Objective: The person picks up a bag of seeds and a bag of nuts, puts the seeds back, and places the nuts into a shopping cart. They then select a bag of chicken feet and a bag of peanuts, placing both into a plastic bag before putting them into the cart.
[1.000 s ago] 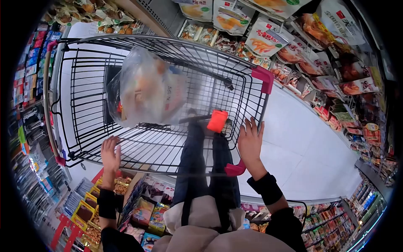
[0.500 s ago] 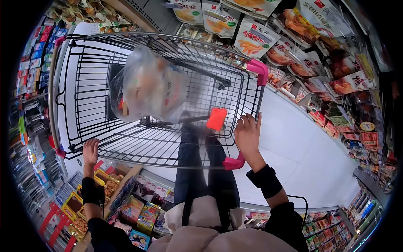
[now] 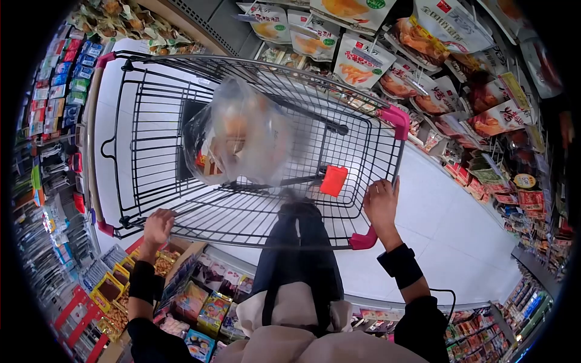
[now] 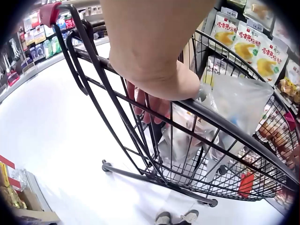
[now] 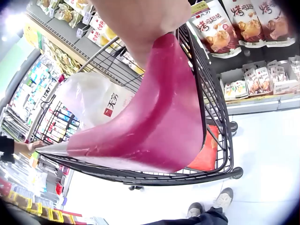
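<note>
A wire shopping cart (image 3: 242,242) with pink corner caps stands crosswise in front of me. My left hand (image 3: 159,225) grips its near side rail, close to the handle end; in the left wrist view the fingers (image 4: 152,107) hang over the rail into the basket. With my right hand (image 3: 381,206) I hold the rim at the other end, beside a pink corner cap (image 5: 159,117) that hides part of the rim in the right wrist view. Inside the cart lie a clear plastic bag (image 3: 242,139) filled with packaged goods and an orange-red packet (image 3: 333,181).
Shelves with hanging snack pouches (image 3: 363,62) run along the far side. Snack boxes (image 3: 213,310) and yellow packs (image 3: 109,290) sit close on the near side. White tiled floor (image 3: 442,224) extends past the cart's right end.
My left hand has shifted along the side rail toward the handle end. The cart first slid slightly left in view, then right, with the right hand staying at its end rim.
</note>
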`<control>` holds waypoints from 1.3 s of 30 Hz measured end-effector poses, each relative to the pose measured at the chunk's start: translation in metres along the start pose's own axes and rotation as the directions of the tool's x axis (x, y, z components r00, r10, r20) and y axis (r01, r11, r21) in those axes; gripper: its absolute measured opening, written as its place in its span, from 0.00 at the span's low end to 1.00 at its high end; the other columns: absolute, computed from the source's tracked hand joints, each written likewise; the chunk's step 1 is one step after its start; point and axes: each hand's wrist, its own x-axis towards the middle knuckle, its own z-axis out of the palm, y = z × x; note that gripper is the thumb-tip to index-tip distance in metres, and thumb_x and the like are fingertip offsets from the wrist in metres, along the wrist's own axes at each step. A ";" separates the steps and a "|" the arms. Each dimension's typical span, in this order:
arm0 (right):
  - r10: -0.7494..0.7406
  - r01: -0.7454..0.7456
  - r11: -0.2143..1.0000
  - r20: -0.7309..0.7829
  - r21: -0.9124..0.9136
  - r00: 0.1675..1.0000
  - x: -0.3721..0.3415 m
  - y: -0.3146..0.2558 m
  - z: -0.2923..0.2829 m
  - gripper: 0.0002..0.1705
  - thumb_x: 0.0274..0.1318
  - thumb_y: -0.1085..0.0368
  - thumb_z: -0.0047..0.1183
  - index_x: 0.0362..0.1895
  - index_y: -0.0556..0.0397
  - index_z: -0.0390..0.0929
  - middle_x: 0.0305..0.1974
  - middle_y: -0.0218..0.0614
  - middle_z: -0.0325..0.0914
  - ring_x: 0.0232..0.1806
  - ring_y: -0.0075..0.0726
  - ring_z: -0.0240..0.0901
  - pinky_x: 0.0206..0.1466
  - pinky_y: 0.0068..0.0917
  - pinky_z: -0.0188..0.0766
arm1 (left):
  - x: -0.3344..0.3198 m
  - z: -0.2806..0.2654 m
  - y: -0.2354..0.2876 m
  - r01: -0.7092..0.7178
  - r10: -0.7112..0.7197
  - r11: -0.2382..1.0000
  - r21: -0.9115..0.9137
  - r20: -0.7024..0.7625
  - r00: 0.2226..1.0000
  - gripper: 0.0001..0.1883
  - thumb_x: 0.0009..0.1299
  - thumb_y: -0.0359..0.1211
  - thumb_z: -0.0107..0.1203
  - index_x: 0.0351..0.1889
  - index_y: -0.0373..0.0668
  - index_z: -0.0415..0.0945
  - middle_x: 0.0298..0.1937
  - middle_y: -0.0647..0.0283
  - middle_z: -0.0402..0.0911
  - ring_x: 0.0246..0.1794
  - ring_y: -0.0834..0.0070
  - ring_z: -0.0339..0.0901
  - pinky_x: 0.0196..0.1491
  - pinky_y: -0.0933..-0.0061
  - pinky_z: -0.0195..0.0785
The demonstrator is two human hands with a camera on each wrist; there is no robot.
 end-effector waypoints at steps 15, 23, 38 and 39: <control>0.054 -0.054 0.996 0.001 -0.069 0.999 -0.053 0.058 -0.015 0.02 0.35 0.69 0.50 0.21 0.51 0.71 0.27 0.31 0.70 0.40 0.37 0.63 0.53 0.43 0.54 | -0.013 0.021 0.078 0.096 -0.099 0.994 -0.047 -0.048 0.994 0.10 0.59 0.35 0.43 0.35 0.45 0.72 0.31 0.60 0.74 0.35 0.60 0.70 0.34 0.64 0.65; -0.007 0.008 0.996 0.017 -0.086 1.000 -0.069 0.049 -0.046 0.02 0.35 0.69 0.49 0.20 0.50 0.70 0.26 0.29 0.69 0.36 0.36 0.63 0.48 0.40 0.56 | -0.035 0.005 0.085 0.033 -0.037 0.999 -0.031 -0.137 0.990 0.10 0.57 0.35 0.44 0.35 0.44 0.70 0.29 0.62 0.72 0.33 0.63 0.70 0.30 0.65 0.66; 0.270 -0.271 0.963 -0.046 -0.009 0.962 -0.107 0.023 -0.071 0.06 0.36 0.65 0.50 0.25 0.45 0.73 0.31 0.31 0.72 0.46 0.39 0.62 0.64 0.57 0.31 | -0.068 -0.003 0.083 -0.013 0.007 1.000 -0.023 -0.210 0.978 0.10 0.59 0.37 0.45 0.31 0.42 0.70 0.28 0.61 0.73 0.32 0.63 0.71 0.30 0.63 0.66; 0.275 -0.272 0.961 -0.118 0.042 0.954 -0.115 0.013 -0.072 0.06 0.38 0.65 0.50 0.27 0.46 0.73 0.33 0.31 0.72 0.45 0.40 0.63 0.63 0.57 0.32 | -0.071 0.000 0.084 -0.018 0.010 0.999 -0.032 -0.227 0.974 0.10 0.59 0.38 0.45 0.30 0.41 0.71 0.28 0.60 0.74 0.31 0.63 0.72 0.31 0.62 0.66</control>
